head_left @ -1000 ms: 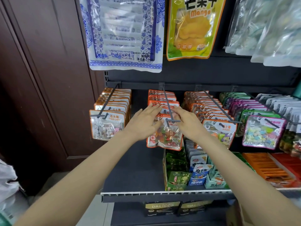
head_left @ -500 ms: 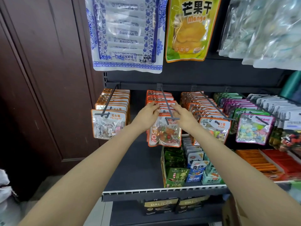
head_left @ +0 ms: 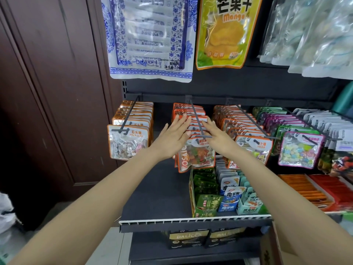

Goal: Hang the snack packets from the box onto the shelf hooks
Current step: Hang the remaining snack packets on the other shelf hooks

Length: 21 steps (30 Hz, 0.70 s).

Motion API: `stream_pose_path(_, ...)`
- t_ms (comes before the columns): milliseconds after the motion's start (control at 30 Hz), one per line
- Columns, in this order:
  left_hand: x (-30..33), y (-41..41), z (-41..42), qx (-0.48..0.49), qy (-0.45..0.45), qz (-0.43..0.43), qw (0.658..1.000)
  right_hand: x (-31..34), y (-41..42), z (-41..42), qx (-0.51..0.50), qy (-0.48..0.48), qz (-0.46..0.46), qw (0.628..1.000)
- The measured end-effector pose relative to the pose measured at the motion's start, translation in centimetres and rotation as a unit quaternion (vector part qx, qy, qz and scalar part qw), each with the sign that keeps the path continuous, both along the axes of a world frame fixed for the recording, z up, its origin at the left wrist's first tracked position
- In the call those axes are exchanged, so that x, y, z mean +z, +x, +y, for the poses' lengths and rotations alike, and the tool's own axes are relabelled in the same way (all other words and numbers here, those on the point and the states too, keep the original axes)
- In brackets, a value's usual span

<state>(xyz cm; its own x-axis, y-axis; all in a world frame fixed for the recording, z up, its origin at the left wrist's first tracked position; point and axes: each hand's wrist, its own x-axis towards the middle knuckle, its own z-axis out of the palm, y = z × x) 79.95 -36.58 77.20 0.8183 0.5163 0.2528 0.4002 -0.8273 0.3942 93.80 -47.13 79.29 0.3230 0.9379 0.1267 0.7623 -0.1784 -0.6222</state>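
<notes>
A row of orange-edged gummy packets (head_left: 196,155) hangs on the middle grey hook (head_left: 196,121) of the dark shelf unit. My left hand (head_left: 172,135) lies flat with straight fingers against the left side of the packet tops. On the hook's right side, my right hand (head_left: 215,134) presses the same packet tops with straight fingers. Neither hand holds a packet. The frontmost packet hangs at the hook's tip. A corner of a cardboard box (head_left: 275,245) shows at the bottom right.
Stone-candy packets (head_left: 128,140) hang on the left hook and sugar packets (head_left: 252,148) on the right one, with more packets beyond. Open snack cartons (head_left: 210,197) stand on the shelf (head_left: 156,196) below. Large bags (head_left: 152,39) hang above. A brown door (head_left: 53,92) is at left.
Both hands slid further back along the hook, from the front packet onto the tops of the packets behind it. Their fingers have straightened.
</notes>
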Motion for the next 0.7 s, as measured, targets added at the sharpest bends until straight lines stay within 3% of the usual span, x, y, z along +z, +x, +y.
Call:
stream_pose_path(400,1.3,0.1,-0.3,0.013,0.0,0.019,1.0,1.3,-0.3,-0.3,0.0,-0.065,-0.083,0.994)
stream_pose_path(567,3.4,0.0,-1.5,0.056,0.013,-0.145,0.988,2.8,-0.8,-1.7,-0.075,0.092,-0.108,0.987)
stream_pose_path(700,6.3,1.4,-4.1,0.025,0.043,-0.2,0.979,4.6,0.1,-4.3,-0.13,0.203,-0.166,0.956)
